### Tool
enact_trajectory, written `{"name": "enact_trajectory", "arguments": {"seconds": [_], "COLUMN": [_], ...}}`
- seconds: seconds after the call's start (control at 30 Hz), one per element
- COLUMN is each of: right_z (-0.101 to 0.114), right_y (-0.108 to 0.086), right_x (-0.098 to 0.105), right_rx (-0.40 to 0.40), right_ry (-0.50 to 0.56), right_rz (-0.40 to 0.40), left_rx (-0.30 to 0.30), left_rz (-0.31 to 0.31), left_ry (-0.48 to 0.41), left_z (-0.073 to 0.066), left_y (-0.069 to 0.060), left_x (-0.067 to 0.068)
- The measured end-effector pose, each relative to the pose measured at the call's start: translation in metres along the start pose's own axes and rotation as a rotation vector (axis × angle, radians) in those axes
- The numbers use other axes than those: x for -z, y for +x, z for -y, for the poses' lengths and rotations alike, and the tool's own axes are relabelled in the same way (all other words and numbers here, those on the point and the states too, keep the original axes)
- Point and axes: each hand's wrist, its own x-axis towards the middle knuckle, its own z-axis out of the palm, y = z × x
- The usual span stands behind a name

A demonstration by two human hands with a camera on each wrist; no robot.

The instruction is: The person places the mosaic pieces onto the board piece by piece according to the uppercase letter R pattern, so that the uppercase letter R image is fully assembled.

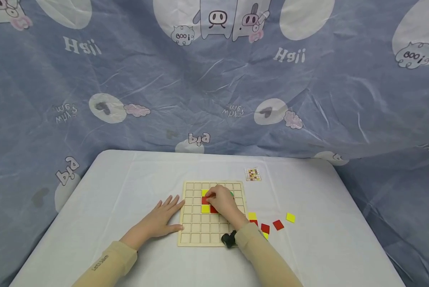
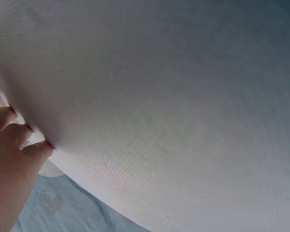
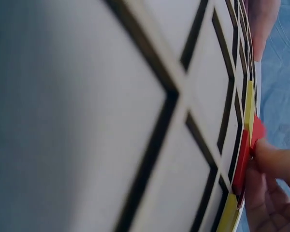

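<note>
A pale wooden grid board (image 1: 196,229) lies on the white table. Yellow tiles (image 1: 205,209) and red tiles (image 1: 213,209) sit in some of its squares, and a bit of green shows beside the right hand. My right hand (image 1: 224,202) is over the upper middle of the board. Its thumb and fingers pinch a red tile (image 3: 257,131), which stands tilted beside a yellow tile (image 3: 249,108) in the right wrist view. My left hand (image 1: 160,219) lies spread on the table, its fingertips and thumb touching the board's left edge.
Right of the board lie several loose tiles, among them a red tile (image 1: 278,225) and a yellow tile (image 1: 290,217). A small patterned card (image 1: 253,174) is behind the board's right corner. The black wrist camera (image 1: 228,240) hangs over the board's front edge.
</note>
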Motion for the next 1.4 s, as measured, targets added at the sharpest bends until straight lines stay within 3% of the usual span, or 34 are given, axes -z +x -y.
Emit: {"name": "enact_trajectory", "arguments": {"seconds": [0.23, 0.43, 0.63, 0.93, 1.4], "right_z": [0.003, -0.003, -0.028, -0.075, -0.101], "right_y": [-0.003, -0.009, -0.024, -0.060, -0.100], "right_x": [0.005, 0.025, 0.058, 0.098, 0.110], "right_rx": [0.008, -0.084, -0.156, -0.259, -0.293], "right_ry": [-0.029, 0.102, 0.170, 0.117, 0.012], "right_rz": [0.009, 0.032, 0.002, -0.017, 0.090], "left_rx": [0.010, 0.005, 0.007, 0.020, 0.019], "left_rz": [0.005, 0.000, 0.002, 0.004, -0.001], "left_ry": [0.006, 0.004, 0.000, 0.004, -0.002], "left_z": [-0.001, -0.002, -0.003, -0.007, -0.007], "left_y": [0.002, 0.002, 0.001, -0.003, -0.003], "left_x": [0.001, 0.000, -0.001, 0.004, 0.003]}}
